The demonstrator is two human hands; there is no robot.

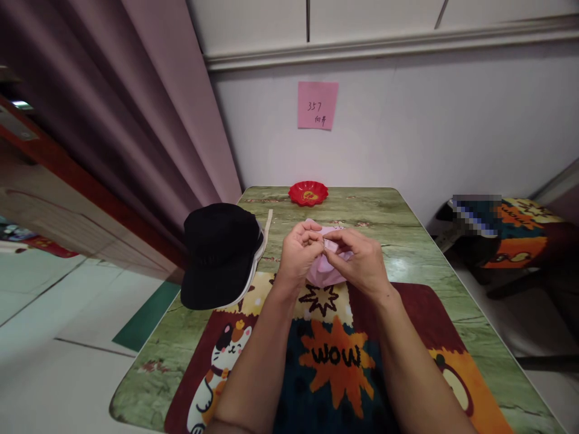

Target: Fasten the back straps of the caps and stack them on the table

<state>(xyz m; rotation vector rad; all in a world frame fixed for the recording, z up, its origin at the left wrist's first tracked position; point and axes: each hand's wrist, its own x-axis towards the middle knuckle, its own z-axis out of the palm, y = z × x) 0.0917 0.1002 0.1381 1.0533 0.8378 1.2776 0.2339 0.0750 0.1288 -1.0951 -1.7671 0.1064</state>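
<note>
Both hands meet over the table, close together at a soft pink fabric piece, rounded like a cap [326, 274]. My left hand [301, 250] is closed, with thumb and fingers pinching the near upper edge of the fabric. On the other side my right hand [357, 259] pinches the same edge between thumb and forefinger. A small pale bit shows between the fingertips, too small to name. The fingers hide much of the pink piece. To the left lies a black cap [219, 250], with a white one [259, 256] under it and a beige strap [268, 226] sticking out.
A red scalloped dish [308, 193] stands at the table's far edge. Below my hands lies a colourful patterned mat [335, 361] on the green marbled table [398, 241]. A pink note [317, 105] is on the wall behind. A stool [515, 235] stands at the right.
</note>
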